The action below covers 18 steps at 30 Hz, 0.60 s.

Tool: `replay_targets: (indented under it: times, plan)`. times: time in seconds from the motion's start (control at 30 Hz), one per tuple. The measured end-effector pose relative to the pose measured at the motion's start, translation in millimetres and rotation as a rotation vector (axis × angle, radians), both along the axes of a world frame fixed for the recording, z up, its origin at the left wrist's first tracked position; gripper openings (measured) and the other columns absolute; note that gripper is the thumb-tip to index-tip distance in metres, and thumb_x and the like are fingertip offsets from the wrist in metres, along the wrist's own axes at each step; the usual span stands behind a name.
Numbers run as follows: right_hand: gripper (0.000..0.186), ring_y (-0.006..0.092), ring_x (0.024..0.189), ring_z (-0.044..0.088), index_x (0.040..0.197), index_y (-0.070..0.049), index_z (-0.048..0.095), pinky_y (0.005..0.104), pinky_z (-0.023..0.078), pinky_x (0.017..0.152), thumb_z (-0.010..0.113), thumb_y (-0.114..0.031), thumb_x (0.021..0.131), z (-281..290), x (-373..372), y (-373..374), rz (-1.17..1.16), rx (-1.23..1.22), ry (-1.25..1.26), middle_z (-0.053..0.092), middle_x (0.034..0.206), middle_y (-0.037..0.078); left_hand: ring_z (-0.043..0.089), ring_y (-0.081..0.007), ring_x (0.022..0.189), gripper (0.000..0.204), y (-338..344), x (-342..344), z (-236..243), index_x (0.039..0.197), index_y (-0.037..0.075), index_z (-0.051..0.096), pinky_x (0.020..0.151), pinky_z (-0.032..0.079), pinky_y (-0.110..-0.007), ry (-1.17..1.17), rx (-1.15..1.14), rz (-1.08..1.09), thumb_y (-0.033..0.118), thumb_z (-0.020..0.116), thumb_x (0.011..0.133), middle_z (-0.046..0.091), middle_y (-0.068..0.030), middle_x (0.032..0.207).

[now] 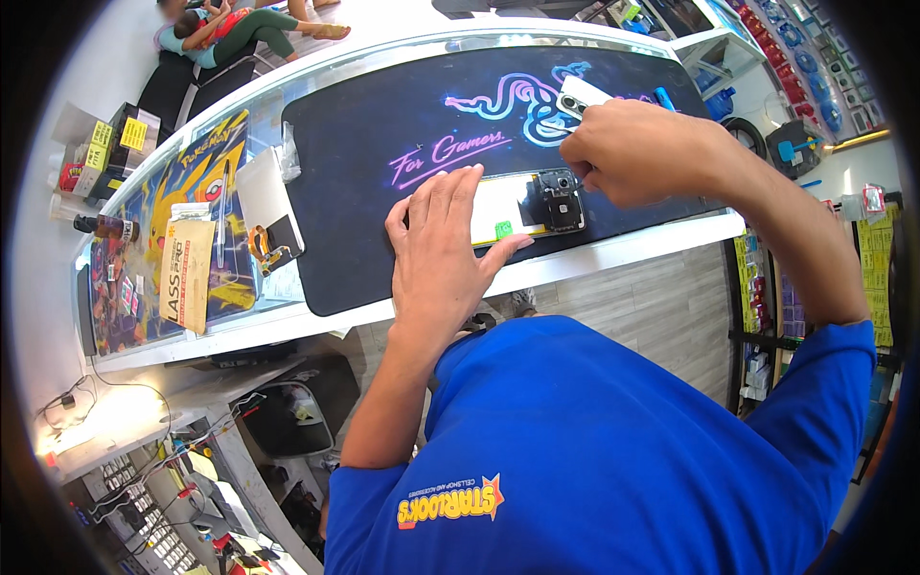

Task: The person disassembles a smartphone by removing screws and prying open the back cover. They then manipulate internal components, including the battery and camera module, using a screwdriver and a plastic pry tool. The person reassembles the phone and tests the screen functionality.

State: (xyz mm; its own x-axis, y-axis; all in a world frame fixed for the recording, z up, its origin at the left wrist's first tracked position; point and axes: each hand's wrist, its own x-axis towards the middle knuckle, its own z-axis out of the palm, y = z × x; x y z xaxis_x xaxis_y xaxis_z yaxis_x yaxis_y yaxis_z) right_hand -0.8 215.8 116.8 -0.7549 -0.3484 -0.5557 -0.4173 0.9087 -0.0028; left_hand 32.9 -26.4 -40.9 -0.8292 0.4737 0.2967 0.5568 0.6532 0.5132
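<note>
An opened phone (503,206), its bright inner face and dark camera end exposed, lies on a black mat (355,125) near the counter's front edge. My left hand (436,235) spans its left end, fingers along the far edge and thumb on the near edge, holding it in place. Just above the phone's camera end is my right hand (637,153), its fingers closed in a pinch. What they hold is hidden. Beyond that hand, a white phone back cover (585,93) with camera openings is partly covered by my knuckles.
Left of the mat are a white panel with a loose flex cable (264,247), a tan envelope (195,273) and a small brown bottle (105,227). A blue cylindrical item (663,99) lies at the mat's far right. A seated person (225,34) is beyond the counter.
</note>
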Motion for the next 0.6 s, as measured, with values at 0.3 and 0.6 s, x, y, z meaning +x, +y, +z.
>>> replay_targets:
  times: [0.3, 0.6]
  plan:
    - [0.015, 0.0377, 0.098, 0.077, 0.100, -0.001, 0.080, 0.0503, 0.060, 0.088, 0.076, -0.014, 0.095, -4.1, 0.8, 0.6, 0.015, 0.072, 0.051, 0.078, 0.095, 0.018, 0.052, -0.0290, 0.151, 0.088, 1.8, -0.5, -0.5, 0.157, 0.010, 0.061, 0.128, 0.030, -0.052, 0.038, -0.046, 0.006, 0.057, 0.090, 0.088, 0.063, -0.0109, 0.156]
    - [0.017, 0.0316, 0.083, 0.073, 0.105, -0.004, 0.079, 0.0446, 0.055, 0.074, 0.078, -0.020, 0.100, 0.3, 22.3, 42.7, -0.135, -0.361, 0.414, 0.077, 0.089, 0.015, 0.064, -0.0271, 0.127, 0.025, -22.1, -38.9, 14.8, 0.122, 0.011, 0.082, 0.115, 0.041, -0.046, 0.000, 0.088, 0.204, 0.030, 0.077, 0.105, 0.078, -0.0073, 0.123]
